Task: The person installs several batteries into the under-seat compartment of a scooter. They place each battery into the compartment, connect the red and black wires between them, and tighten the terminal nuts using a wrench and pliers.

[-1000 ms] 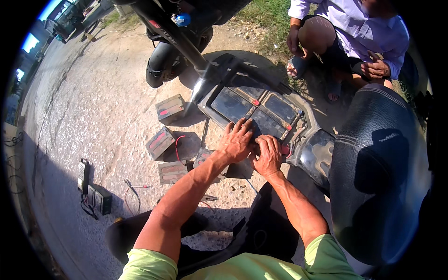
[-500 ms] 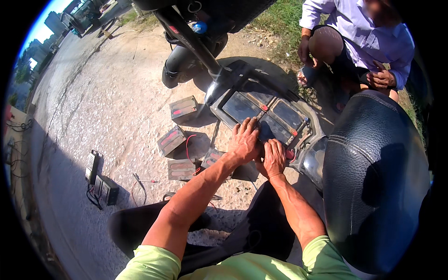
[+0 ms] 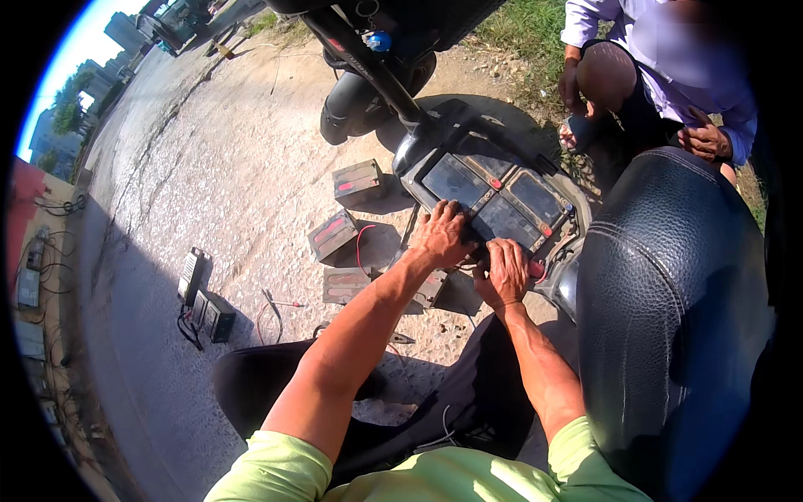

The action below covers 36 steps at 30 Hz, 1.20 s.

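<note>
An electric scooter's footwell lies uncovered, with several dark batteries seated side by side inside it. My left hand bends its fingers over the near rim, beside the closest battery. To its right, my right hand curls over the same rim, close to a red connector. Both thumbs and the undersides of the hands are hidden. On the ground to the left sit loose grey batteries with red markings: one farthest off, another nearer, and one close to my left forearm. A red wire loops up between them.
The black scooter seat bulks up at the right. Someone in a light purple shirt crouches beyond the scooter. A dark box, a silver box, wire leads and pliers lie on the concrete at left.
My left hand has slid a little to the left along the rim, away from the right hand. My right hand stays at about the same spot. The view has shifted slightly.
</note>
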Motion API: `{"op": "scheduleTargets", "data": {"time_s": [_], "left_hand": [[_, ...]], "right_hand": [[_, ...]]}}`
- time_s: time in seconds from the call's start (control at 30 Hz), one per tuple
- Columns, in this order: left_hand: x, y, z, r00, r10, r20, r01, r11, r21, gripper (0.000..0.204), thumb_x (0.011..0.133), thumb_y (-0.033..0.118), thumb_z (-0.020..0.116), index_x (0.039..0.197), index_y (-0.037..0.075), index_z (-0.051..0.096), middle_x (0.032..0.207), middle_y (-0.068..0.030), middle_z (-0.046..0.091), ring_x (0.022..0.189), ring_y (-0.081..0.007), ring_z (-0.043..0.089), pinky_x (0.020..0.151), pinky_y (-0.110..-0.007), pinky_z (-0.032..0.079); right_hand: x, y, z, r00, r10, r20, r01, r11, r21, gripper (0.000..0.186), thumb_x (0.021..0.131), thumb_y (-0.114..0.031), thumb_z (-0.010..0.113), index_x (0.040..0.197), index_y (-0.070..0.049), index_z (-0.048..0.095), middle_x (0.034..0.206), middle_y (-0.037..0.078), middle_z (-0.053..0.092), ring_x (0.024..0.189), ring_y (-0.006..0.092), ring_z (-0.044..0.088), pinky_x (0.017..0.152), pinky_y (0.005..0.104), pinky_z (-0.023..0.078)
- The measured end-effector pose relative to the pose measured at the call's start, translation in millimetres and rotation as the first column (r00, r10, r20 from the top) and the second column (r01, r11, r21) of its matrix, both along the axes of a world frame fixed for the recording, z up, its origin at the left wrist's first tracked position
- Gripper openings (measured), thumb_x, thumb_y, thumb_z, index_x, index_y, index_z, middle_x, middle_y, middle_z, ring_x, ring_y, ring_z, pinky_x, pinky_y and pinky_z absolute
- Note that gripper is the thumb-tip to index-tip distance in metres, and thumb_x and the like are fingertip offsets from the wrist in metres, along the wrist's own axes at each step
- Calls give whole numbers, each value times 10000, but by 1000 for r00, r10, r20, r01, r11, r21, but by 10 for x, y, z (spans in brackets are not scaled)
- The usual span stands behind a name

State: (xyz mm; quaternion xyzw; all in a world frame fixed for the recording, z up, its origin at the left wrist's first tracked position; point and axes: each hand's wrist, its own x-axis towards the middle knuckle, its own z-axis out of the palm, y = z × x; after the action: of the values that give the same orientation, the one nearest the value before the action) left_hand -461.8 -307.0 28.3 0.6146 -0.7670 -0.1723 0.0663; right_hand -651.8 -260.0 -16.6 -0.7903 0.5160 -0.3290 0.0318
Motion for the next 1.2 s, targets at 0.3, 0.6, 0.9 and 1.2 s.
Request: {"op": "scheduleTargets", "data": {"time_s": [0.3, 0.6, 0.9, 1.2], "left_hand": [[144, 93, 204, 993, -114, -29, 115, 993, 27, 663, 893, 471, 711, 1441, 123, 578, 1504, -184, 498, 1402, -379, 453, 1116, -510, 403], [136, -22, 204, 971, -86, -222, 72, 995, -69, 736, 877, 371, 748, 1495, 62, 494, 1540, -235, 439, 1429, -425, 405, 1163, -516, 368], [163, -324, -271, 968, -139, -210, 90, 970, -224, 770, 878, 430, 741, 1487, 31, 490, 1590, -253, 374, 1497, -420, 316, 1216, -557, 233], [460, -291, -313, 957, -241, -160, 198, 949, -246, 752, 867, 478, 736, 1450, 40, 550, 1571, -219, 417, 1491, -380, 344, 1206, -538, 255]], "right_hand": [[5, 19, -104, 998, -32, -60, 31, 999, -24, 362, 799, -251, 676, 1098, -50, 637, 1209, 114, 644, 1231, 336, 576, 1021, 488, 467], [4, 24, -199, 980, -124, -157, 111, 990, -87, 228, 878, -164, 604, 1044, -15, 651, 1233, 92, 643, 1242, 299, 583, 997, 449, 491], [139, 42, 81, 989, -112, -97, 112, 994, -5, 348, 727, -199, 717, 1041, -68, 643, 1183, 95, 644, 1195, 340, 591, 973, 485, 488], [212, 41, 115, 981, -114, -154, 109, 993, -39, 352, 750, -240, 699, 1058, -80, 641, 1174, 79, 633, 1158, 334, 591, 952, 481, 489]]}}
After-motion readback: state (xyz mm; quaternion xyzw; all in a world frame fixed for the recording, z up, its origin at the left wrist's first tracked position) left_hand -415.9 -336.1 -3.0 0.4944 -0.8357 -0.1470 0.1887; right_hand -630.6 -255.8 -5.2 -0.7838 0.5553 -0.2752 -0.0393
